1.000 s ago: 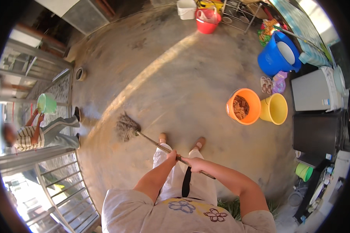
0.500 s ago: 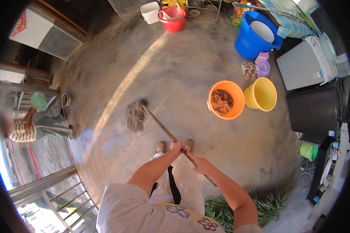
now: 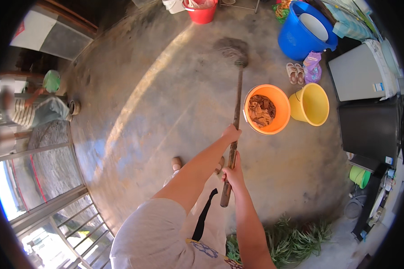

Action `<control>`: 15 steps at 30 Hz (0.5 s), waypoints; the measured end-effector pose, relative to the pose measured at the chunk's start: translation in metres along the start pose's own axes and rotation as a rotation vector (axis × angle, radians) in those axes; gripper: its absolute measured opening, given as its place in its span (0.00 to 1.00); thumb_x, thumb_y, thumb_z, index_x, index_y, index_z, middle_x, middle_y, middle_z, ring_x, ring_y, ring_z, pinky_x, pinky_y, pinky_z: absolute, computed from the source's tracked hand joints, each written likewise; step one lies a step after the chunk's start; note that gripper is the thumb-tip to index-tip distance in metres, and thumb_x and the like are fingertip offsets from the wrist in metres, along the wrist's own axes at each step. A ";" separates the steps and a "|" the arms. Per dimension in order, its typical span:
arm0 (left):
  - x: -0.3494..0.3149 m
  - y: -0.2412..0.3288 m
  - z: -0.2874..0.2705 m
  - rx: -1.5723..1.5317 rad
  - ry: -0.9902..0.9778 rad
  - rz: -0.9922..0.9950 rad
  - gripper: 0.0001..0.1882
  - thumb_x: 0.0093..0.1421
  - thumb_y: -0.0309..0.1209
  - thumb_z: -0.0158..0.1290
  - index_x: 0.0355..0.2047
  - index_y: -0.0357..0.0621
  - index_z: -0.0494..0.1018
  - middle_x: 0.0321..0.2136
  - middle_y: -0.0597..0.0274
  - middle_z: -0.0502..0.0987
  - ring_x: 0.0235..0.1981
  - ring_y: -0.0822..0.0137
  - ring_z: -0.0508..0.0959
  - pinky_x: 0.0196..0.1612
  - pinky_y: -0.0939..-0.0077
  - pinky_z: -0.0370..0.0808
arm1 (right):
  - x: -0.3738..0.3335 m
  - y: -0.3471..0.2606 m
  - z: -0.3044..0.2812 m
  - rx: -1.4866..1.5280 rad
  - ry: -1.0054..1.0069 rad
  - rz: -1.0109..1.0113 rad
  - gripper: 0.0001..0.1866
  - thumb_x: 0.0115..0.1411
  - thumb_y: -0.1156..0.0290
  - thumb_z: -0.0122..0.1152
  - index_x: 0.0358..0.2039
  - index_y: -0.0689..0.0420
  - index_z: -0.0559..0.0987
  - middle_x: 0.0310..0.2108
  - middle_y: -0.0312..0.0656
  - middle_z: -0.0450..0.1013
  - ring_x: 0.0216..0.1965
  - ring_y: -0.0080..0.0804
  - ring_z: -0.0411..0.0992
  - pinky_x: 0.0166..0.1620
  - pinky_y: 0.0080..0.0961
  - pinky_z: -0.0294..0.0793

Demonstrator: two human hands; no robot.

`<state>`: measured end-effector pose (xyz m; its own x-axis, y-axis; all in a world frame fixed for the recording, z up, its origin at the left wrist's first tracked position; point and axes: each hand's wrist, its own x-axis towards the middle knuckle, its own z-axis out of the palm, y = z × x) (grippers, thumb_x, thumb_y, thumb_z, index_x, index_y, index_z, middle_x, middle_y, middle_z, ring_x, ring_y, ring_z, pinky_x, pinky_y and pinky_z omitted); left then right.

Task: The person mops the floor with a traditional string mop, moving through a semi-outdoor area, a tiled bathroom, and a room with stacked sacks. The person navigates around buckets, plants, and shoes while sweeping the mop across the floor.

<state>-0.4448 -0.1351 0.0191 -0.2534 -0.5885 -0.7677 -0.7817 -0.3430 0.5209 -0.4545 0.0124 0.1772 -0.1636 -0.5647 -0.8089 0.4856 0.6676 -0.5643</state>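
Both my hands grip the wooden handle of a string mop [image 3: 239, 92]. Higher up the handle, my left hand [image 3: 231, 133] is wrapped round it, the left arm stretched forward. My right hand [image 3: 234, 174] closes on it lower down, near the butt end. The grey mop head [image 3: 233, 51] is smeared by motion and lies on the concrete floor [image 3: 166, 103], ahead of me and a little to the right. Just right of the handle stands an orange bucket [image 3: 280, 110] with crumpled brown cloth-like stuff [image 3: 261, 110] inside.
A yellow bucket [image 3: 309, 104] adjoins the orange one. Farther off are sandals [image 3: 295, 73], a purple bag [image 3: 312, 67], a large blue tub [image 3: 300, 38] and a red bucket [image 3: 202, 14]. Green plants [image 3: 285, 242] lie near right. At left, another person [image 3: 36, 111] holds something green.
The mop head has swung from the left to the far right, and the handle now points nearly straight ahead. My left arm reaches farther forward. The person at left has shifted farther away.
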 end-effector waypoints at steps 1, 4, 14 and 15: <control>-0.001 0.004 -0.007 0.000 -0.034 0.032 0.28 0.50 0.41 0.47 0.45 0.31 0.59 0.30 0.45 0.74 0.33 0.53 0.76 0.35 0.63 0.73 | 0.008 0.005 0.006 0.054 -0.028 0.044 0.30 0.46 0.83 0.46 0.52 0.51 0.55 0.19 0.37 0.62 0.11 0.23 0.60 0.14 0.21 0.64; -0.002 -0.008 -0.023 -0.195 -0.111 -0.096 0.16 0.39 0.29 0.53 0.29 0.32 0.70 0.21 0.48 0.75 0.24 0.56 0.77 0.24 0.67 0.73 | 0.025 0.020 0.040 0.091 -0.098 0.139 0.09 0.48 0.81 0.49 0.29 0.57 0.61 0.15 0.33 0.58 0.13 0.21 0.60 0.15 0.20 0.63; -0.048 -0.096 -0.118 -0.429 -0.079 -0.196 0.09 0.38 0.26 0.51 0.22 0.35 0.74 0.23 0.48 0.75 0.26 0.56 0.77 0.28 0.68 0.73 | -0.021 0.016 0.168 -0.180 -0.158 0.252 0.12 0.47 0.82 0.52 0.24 0.57 0.58 0.15 0.33 0.57 0.14 0.19 0.58 0.16 0.20 0.59; -0.057 -0.109 -0.131 -0.487 -0.070 -0.214 0.09 0.39 0.26 0.50 0.22 0.35 0.73 0.23 0.49 0.75 0.26 0.57 0.77 0.28 0.68 0.73 | -0.026 0.017 0.183 -0.226 -0.149 0.267 0.13 0.46 0.82 0.53 0.24 0.57 0.58 0.15 0.33 0.56 0.15 0.20 0.58 0.16 0.20 0.59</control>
<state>-0.2704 -0.1604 0.0555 -0.1679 -0.4241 -0.8899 -0.4689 -0.7597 0.4505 -0.2848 -0.0505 0.2193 0.0780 -0.4099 -0.9088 0.2903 0.8814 -0.3726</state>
